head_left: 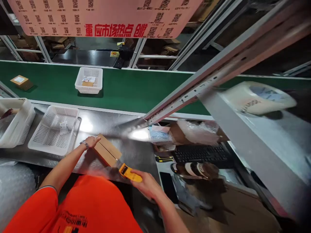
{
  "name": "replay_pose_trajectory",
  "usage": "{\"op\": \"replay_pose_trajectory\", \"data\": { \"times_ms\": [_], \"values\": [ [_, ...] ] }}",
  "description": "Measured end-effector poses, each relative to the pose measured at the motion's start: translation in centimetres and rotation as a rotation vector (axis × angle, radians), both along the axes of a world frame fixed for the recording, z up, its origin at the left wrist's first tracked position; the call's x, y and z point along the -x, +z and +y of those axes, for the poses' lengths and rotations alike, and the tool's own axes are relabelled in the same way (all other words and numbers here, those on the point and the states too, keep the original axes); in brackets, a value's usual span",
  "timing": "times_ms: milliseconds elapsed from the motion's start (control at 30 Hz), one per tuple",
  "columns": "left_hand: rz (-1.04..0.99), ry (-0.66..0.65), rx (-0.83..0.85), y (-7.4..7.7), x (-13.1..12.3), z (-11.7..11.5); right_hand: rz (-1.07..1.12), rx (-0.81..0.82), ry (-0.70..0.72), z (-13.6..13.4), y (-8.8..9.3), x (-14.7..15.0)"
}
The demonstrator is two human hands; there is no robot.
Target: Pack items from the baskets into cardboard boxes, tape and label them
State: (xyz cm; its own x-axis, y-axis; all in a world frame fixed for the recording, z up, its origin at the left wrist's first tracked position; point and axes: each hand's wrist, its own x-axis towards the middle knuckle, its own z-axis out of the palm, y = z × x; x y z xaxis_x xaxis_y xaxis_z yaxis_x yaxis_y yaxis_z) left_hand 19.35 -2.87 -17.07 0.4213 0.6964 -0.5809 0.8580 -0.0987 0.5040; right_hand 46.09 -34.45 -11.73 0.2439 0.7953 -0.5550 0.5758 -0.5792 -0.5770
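A small brown cardboard box (pixel 107 149) lies on the metal table with its top flaps together and a dark seam along the middle. My left hand (pixel 90 142), with a metal watch at the wrist, grips its far left end, thumb over the top edge. Wrapped in my right hand (pixel 145 182) is a yellow tape dispenser (pixel 131 172), its head close to the near right end of the box. Something clear and shiny, like tape, shows between dispenser and box. Left of my left hand stands a white plastic basket (pixel 53 145) with a small labelled packet inside.
Behind the metal table (pixel 116 124) runs a green conveyor belt (pixel 136 90) carrying a white basket (pixel 88 87) and a small carton (pixel 23 83). A slanted metal post (pixel 184 94) rises at right, near a keyboard (pixel 201 156), a phone (pixel 168 186) and a large tape roll (pixel 255 97).
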Motion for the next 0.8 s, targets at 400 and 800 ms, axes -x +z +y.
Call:
{"op": "replay_pose_trajectory", "data": {
  "times_ms": [400,800],
  "values": [
    [0.104,-0.026,-0.113,0.4,-0.3,-0.4,-0.08,-0.07,0.049,7.9,-0.7,-0.4],
    [0.072,-0.098,-0.174,0.8,-0.7,0.7,0.015,0.019,-0.055,11.3,-0.4,-1.5]
  ]
}}
